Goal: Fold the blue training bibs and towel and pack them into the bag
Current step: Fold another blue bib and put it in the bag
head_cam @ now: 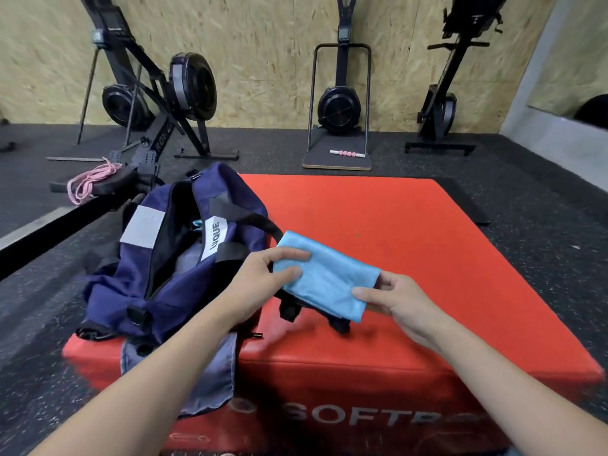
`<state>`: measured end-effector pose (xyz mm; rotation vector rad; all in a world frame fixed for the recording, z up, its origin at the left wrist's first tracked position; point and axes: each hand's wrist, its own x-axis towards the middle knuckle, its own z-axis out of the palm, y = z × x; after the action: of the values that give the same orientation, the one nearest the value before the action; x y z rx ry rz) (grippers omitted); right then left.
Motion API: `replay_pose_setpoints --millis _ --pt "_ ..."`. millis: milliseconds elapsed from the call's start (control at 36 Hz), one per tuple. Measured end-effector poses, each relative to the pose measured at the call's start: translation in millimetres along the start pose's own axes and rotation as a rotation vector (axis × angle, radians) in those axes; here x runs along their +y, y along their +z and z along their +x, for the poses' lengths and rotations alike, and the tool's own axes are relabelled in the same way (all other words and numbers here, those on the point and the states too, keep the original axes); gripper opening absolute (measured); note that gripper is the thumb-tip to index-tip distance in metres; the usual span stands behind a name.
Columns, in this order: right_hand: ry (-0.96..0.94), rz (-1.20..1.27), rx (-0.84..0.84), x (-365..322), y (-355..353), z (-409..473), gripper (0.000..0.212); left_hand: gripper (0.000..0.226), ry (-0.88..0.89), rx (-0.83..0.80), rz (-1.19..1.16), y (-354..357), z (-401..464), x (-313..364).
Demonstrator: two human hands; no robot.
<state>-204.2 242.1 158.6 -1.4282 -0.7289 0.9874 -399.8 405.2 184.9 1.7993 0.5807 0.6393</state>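
A folded light blue mesh bib [325, 278] hangs just above the red soft box [411, 232], held between both hands. My left hand [263, 274] pinches its left end, thumb on top. My right hand [398, 301] grips its right end. To the left, a navy duffel bag [171, 258] lies on the box's left edge, its zip open. Pale fabric and a bit of light blue show inside it. The bag's black strap [296, 311] trails under the bib.
The red box stands on black rubber flooring. Rowing and ski machines [339, 103] line the wooden back wall. A pink rope [88, 179] lies on the floor at the left, a pink roller [347, 153] on a machine's base.
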Motion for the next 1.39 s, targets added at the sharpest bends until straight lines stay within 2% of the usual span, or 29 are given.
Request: replay_pose_setpoints --millis 83,139,222,361,500,611,806,944,1000,1083,1250,1333,1389 --pt "-0.061 0.079 0.071 -1 18 -2 0.03 0.037 0.048 -0.007 0.111 -10 -13 -2" --pt "-0.081 0.146 0.109 -4 31 -2 0.024 0.042 0.061 -0.002 0.236 -17 -21 -3" --pt "-0.094 0.15 0.146 -9 51 -3 0.018 0.037 0.103 0.02 0.299 -28 -35 -5" --pt "-0.175 -0.023 0.19 -19 93 4 0.012 0.029 0.095 0.258 0.249 -51 -53 -5" --pt "-0.317 -0.169 0.221 -36 146 28 0.023 0.025 0.128 0.501 0.253 -89 -65 -3" --pt "-0.452 -0.288 0.219 -56 183 56 0.023 0.022 0.063 0.61 0.264 -122 -57 -4" --pt "-0.427 -0.52 0.249 -65 213 108 0.025 0.026 -0.153 0.513 0.292 -159 0 -7" --pt "-0.356 -0.619 0.155 -64 235 141 0.018 0.024 -0.302 0.425 0.397 -182 29 -24" --pt "-0.357 -0.661 0.116 -66 248 148 0.02 0.017 -0.33 0.399 0.451 -194 33 -30" --pt "-0.343 -0.725 0.066 -67 271 157 0.026 0.018 -0.377 0.382 0.514 -214 37 -42" --pt "-0.202 -0.752 -0.029 -52 297 178 0.03 0.018 -0.43 0.372 0.566 -239 43 -73" --pt "-0.167 -0.902 -0.026 -37 287 183 0.033 0.017 -0.434 0.366 0.612 -237 43 -82" --pt "-0.172 -1.085 0.038 -29 274 181 0.031 0.021 -0.435 0.367 0.605 -234 44 -88"
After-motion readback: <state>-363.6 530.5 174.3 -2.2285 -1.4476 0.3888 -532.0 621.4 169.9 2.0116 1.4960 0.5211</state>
